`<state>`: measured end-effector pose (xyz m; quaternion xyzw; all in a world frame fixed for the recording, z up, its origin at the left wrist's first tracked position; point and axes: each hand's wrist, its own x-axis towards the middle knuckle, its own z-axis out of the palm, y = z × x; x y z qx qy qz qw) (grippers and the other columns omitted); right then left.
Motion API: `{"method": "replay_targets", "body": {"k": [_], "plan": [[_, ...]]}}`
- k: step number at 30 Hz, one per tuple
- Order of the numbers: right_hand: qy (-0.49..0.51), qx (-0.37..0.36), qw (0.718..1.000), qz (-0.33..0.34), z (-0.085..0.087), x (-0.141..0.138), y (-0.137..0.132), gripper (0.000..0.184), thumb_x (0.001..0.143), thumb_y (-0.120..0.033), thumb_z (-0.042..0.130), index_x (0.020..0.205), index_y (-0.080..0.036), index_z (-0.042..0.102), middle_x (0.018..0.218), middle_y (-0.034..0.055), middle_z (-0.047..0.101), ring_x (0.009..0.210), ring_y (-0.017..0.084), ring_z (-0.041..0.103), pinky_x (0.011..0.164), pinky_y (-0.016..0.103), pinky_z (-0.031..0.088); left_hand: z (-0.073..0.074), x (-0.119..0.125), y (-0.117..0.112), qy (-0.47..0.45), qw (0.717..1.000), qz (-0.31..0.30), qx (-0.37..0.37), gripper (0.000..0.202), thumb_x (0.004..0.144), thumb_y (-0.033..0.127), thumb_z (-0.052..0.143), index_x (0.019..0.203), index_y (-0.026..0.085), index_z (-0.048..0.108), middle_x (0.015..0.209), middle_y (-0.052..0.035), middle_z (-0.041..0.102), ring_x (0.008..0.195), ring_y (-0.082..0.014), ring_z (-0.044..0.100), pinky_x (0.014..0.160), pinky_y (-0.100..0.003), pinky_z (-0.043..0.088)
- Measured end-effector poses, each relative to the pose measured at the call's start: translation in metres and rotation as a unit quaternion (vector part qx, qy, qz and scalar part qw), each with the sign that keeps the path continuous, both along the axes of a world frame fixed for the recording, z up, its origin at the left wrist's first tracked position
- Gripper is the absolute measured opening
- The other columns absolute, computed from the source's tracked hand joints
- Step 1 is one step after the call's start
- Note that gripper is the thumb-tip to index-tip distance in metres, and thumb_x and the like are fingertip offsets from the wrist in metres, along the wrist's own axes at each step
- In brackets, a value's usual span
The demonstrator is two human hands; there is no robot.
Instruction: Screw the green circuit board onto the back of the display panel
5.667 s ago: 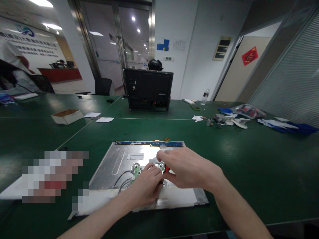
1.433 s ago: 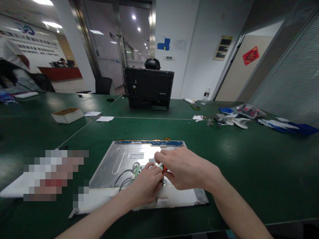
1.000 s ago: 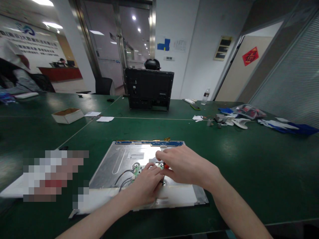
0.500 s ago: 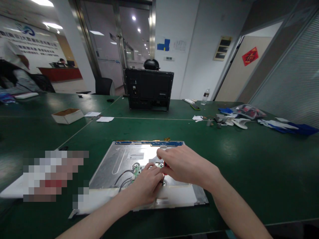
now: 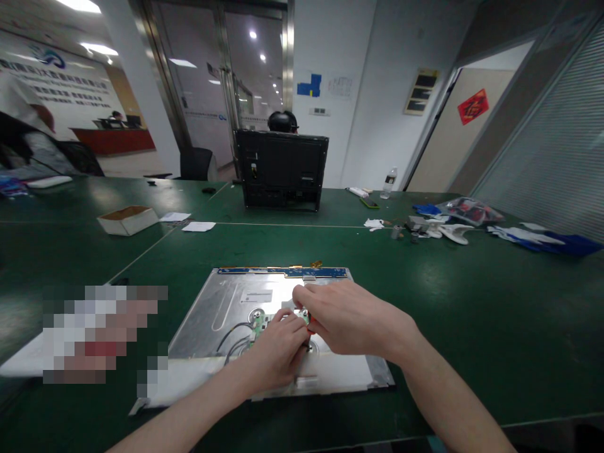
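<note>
A flat silver display panel lies back side up on the table in front of me. A small green circuit board sits on its metal back, with dark cables leading off to the left. My left hand rests over the board with fingers bent down onto it, covering most of it. In my closed right hand is a red-handled screwdriver, pointing down beside my left fingertips. Its tip is hidden. A blue strip board runs along the panel's far edge.
Beyond the panel stands a black monitor housing, with a person's dark headgear behind it. An open box and papers lie far left. Gloves, small parts and a plastic bag are at right, near a bottle. A blurred patch covers the left.
My right hand has shifted slightly left and turned a little around the screwdriver. My left hand and the panel stay in place. The headgear behind the monitor moved slightly left.
</note>
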<state>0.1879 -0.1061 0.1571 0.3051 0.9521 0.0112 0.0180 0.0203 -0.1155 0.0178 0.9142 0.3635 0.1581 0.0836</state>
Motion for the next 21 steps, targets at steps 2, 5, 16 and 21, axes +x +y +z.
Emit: {"method": "replay_targets", "body": {"k": [2,5,16,21], "plan": [[0.006,0.006,1.0,-0.015,0.0002,-0.0006,0.0007,0.017,0.087,-0.023,0.05,0.103,-0.019,0.047,0.091,0.0055,0.067,0.074,0.019,0.061,0.054,0.029,0.032,0.0007,0.0005,-0.0004,-0.001,1.0,0.001,-0.001,0.022,0.082,0.014,0.05,0.1,0.021,0.061,0.101,-0.0065,0.064,0.101,-0.0251,0.056,0.098,-0.044,0.034],[0.013,0.013,1.0,-0.021,-0.0003,-0.0007,0.001,0.018,0.088,-0.028,0.048,0.104,-0.019,0.048,0.09,0.0055,0.067,0.073,0.02,0.061,0.052,0.03,0.031,0.0003,0.0011,-0.0004,-0.003,1.0,0.003,0.0,0.022,0.081,0.013,0.051,0.1,0.021,0.061,0.102,-0.0063,0.064,0.1,-0.0252,0.056,0.097,-0.044,0.034],[0.008,0.001,1.0,0.028,-0.0013,0.0026,-0.0013,0.028,0.079,-0.021,0.056,0.104,-0.019,0.044,0.092,0.0049,0.063,0.071,0.018,0.057,0.053,0.029,0.032,-0.003,0.0003,0.0009,0.001,1.0,0.003,0.007,0.018,0.082,0.015,0.051,0.097,0.02,0.061,0.1,-0.007,0.064,0.102,-0.0253,0.056,0.098,-0.044,0.034],[0.013,0.015,1.0,-0.004,-0.0022,-0.001,0.0003,0.022,0.085,-0.023,0.052,0.106,-0.018,0.046,0.089,0.0046,0.066,0.069,0.019,0.06,0.051,0.029,0.03,-0.0008,0.0003,0.0012,0.005,1.0,-0.003,0.007,0.019,0.082,0.015,0.051,0.097,0.02,0.061,0.1,-0.0064,0.065,0.101,-0.0248,0.056,0.1,-0.044,0.033]]}}
